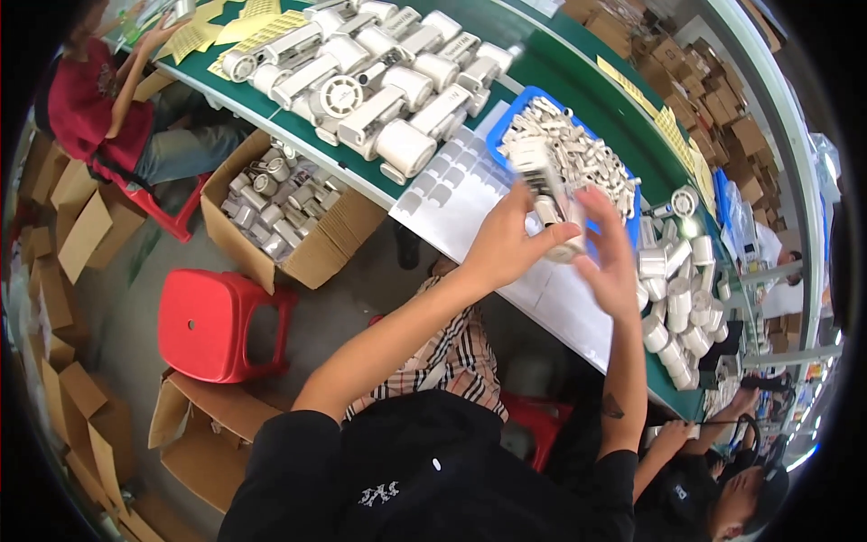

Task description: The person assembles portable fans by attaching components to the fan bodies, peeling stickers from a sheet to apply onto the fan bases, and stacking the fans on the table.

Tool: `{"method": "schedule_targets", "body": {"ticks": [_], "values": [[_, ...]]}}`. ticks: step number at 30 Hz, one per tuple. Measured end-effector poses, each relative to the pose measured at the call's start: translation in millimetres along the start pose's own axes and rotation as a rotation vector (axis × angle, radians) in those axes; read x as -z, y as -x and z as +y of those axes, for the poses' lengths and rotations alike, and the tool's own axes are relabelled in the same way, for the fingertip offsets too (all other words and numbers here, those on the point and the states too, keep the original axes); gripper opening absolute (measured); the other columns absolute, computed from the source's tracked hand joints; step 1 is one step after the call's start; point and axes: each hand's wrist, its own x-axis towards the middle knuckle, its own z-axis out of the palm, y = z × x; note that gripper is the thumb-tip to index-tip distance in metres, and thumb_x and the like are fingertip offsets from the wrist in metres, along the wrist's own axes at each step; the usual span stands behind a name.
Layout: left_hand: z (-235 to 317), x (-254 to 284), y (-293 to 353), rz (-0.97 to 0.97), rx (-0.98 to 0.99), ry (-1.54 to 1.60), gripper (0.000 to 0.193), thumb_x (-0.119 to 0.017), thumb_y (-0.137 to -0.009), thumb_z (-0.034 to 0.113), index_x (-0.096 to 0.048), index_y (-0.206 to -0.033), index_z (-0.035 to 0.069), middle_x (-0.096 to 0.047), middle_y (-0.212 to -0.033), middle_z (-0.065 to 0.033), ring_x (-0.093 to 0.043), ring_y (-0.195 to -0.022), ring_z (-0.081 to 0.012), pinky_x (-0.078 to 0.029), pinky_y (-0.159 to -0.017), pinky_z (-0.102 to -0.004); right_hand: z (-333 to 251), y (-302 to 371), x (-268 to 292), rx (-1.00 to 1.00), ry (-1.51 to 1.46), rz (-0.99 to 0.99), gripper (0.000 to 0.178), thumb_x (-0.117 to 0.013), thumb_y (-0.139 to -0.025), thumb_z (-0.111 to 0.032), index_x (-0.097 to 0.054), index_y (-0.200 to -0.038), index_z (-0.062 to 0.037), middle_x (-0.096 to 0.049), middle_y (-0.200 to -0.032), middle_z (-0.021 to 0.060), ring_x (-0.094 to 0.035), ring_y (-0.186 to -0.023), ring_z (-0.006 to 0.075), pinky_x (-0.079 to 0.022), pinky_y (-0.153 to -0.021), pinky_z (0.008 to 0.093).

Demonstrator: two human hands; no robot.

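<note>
My left hand is closed around a white plastic device with a clear part, held tilted above the table's edge. Motion blurs the upper end of this device. Close by its lower end is my right hand, fingers curved and apart, somewhat smeared; I cannot tell whether they touch it. Just beyond the hands stands a blue tray heaped with small white plastic parts. Beneath my hands lies a white sheet with grey printed shapes.
Rows of white devices cover the green table at the left. More white cylindrical parts are piled at the right. A carton of wrapped parts and a red stool stand on the floor. Co-workers sit at upper left and lower right.
</note>
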Motion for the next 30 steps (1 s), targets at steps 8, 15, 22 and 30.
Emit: {"method": "schedule_targets", "body": {"ticks": [8,15,22,30], "values": [[-22.3,33.2,8.3,0.217,-0.088,-0.076,0.09,-0.085,-0.067,0.022,-0.031,-0.137,0.002,-0.05,-0.129,-0.0244,-0.052,-0.119,-0.0273,-0.039,-0.1,-0.0381,-10.9,16.1,15.4,0.055,0.586,-0.093,0.064,-0.077,-0.071,-0.013,-0.051,-0.129,-0.0072,-0.048,-0.121,0.0153,-0.05,-0.114,0.0333,-0.042,-0.095,0.0374],[-56.6,25.1,-8.6,-0.321,-0.432,-0.582,0.045,-0.068,-0.081,0.025,-0.059,-0.119,0.003,-0.058,-0.123,-0.0164,-0.047,-0.122,-0.0347,-0.036,-0.104,-0.0418,26.9,31.9,10.9,-0.046,0.697,-0.152,0.055,-0.072,-0.076,-0.019,-0.052,-0.125,-0.0044,-0.049,-0.121,0.0183,-0.051,-0.111,0.0368,-0.041,-0.096,0.0402],[-63.8,14.8,-1.4,-0.279,-0.468,-0.833,0.044,-0.059,-0.088,0.031,-0.056,-0.124,0.005,-0.057,-0.124,-0.0129,-0.048,-0.122,-0.0295,-0.036,-0.102,-0.0442,40.7,25.8,-11.1,0.165,0.862,-0.009,0.035,-0.066,-0.083,-0.022,-0.063,-0.114,-0.0072,-0.06,-0.114,0.0095,-0.054,-0.107,0.0281,-0.04,-0.091,0.0394],[-49.4,11.9,0.4,-0.274,-0.474,-0.9,0.04,-0.058,-0.09,0.027,-0.056,-0.123,0.005,-0.06,-0.114,-0.015,-0.053,-0.112,-0.0301,-0.04,-0.095,-0.0428,58.3,22.0,-13.1,0.282,0.916,0.093,0.034,-0.069,-0.081,-0.019,-0.065,-0.112,-0.0081,-0.065,-0.107,0.0091,-0.058,-0.1,0.0288,-0.044,-0.087,0.0369]]}}
